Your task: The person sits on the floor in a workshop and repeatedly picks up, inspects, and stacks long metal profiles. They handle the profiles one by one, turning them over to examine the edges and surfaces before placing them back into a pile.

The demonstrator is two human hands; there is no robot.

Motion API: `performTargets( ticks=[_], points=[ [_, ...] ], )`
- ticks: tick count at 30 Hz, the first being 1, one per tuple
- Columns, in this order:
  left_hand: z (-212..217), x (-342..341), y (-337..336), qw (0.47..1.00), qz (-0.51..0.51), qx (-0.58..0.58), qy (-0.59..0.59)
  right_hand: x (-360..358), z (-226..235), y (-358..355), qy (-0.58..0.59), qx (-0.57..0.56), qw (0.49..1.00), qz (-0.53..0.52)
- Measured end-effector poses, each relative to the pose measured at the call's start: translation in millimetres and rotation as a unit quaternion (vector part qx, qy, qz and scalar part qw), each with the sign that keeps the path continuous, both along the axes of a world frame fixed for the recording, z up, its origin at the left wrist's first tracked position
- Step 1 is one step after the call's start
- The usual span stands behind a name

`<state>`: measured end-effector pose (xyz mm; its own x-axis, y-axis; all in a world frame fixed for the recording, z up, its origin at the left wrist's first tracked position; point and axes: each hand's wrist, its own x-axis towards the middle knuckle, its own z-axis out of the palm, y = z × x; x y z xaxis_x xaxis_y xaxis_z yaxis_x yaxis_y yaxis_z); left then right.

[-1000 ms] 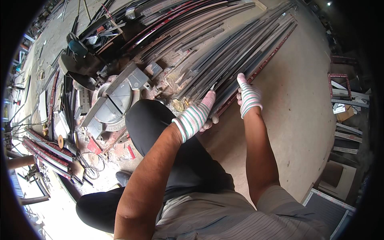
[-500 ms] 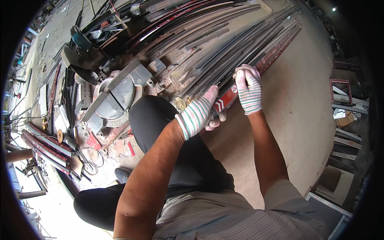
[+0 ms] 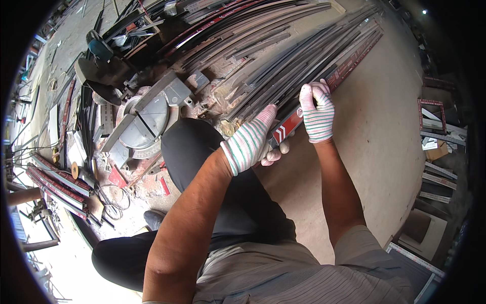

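A long, narrow profile strip (image 3: 289, 126) with a red printed face and white chevrons runs from my left hand away to the far right. My left hand (image 3: 253, 139), in a white knit glove with pink and green stripes, is wrapped round its near end, the thumb stretched along the far side and fingertips underneath. Further along the same profile, my right hand (image 3: 317, 112), gloved alike, is closed with fingers bent over at its edge; what lies inside the fingers is hidden. Beside it lies a bundle of long grey and dark profiles (image 3: 304, 66).
On the left stands a miter saw (image 3: 147, 121) with a round metal table, amid dust and offcuts. More long strips (image 3: 263, 25) lie beyond. Red-and-white profile pieces (image 3: 58, 180) and a coiled cable (image 3: 117, 200) are at lower left. Frames and offcuts (image 3: 439, 126) line the right side.
My right hand has turned slightly, its bent fingers spreading a little over the profile. The profile's near end has shifted slightly, and my left hand keeps its hold.
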<state>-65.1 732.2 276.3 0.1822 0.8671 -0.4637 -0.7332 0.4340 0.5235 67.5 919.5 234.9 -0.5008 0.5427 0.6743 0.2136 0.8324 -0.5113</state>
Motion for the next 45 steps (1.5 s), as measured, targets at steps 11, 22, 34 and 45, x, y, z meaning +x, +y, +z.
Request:
performTargets(
  ticks=[11,22,34,45],
  points=[
    [-5,0,2,1.000,-0.014,0.004,0.005,-7,12,-4,0.014,-0.040,0.999,-0.002],
    [2,1,2,0.999,-0.023,-0.006,0.026,-6,11,-6,-0.007,-0.007,1.000,-0.018],
    [-5,0,2,1.000,-0.019,0.005,0.001,-8,7,-3,-0.006,0.003,1.000,-0.005],
    [-7,1,3,0.999,-0.019,0.007,0.025,-9,7,-3,-0.019,0.020,1.000,0.003]
  ],
)
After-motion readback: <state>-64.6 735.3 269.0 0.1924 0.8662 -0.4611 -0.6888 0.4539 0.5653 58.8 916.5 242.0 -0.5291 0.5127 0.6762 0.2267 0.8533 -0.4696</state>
